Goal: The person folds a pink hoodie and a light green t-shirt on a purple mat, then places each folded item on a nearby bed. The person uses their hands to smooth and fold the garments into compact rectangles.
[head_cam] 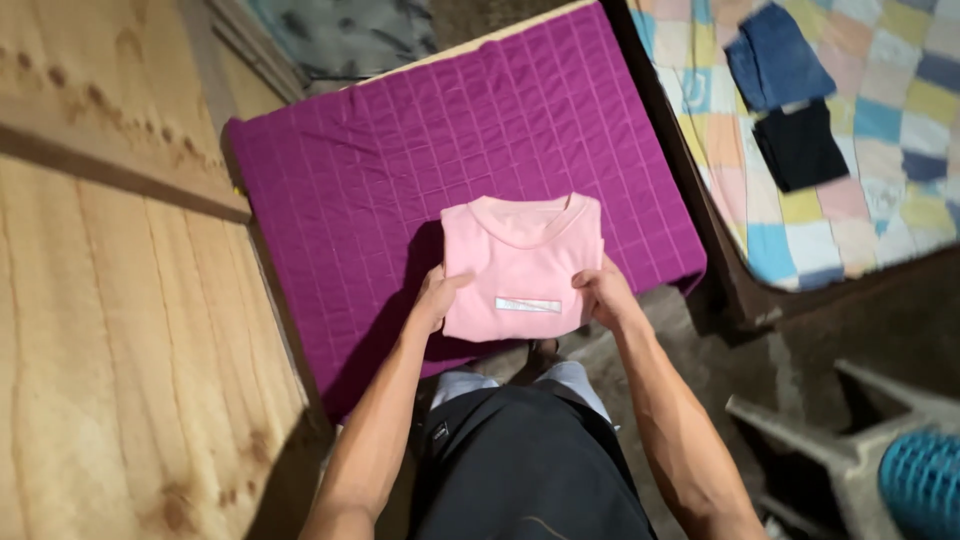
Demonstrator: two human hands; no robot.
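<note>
At frame centre, above the purple quilted mattress: folded pink shirt pinched at its lower corners, left hand and right hand each in closed grip. Judged folding finished; next, probably steady placement.

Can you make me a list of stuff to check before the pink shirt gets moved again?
1. Both hands on it: left hand and right hand grip the pink shirt at its sides. Ok.
2. Shirt folded flat, collar at the far end. Ok.
3. Its lower edge hangs past the purple quilted mat. Not ok.
4. Bare mat beyond the shirt. Ok.
5. Blue folded cloth and dark folded cloth lie apart on the patchwork blanket. Ok.
6. Underside folds neat: cannot tell.
</note>
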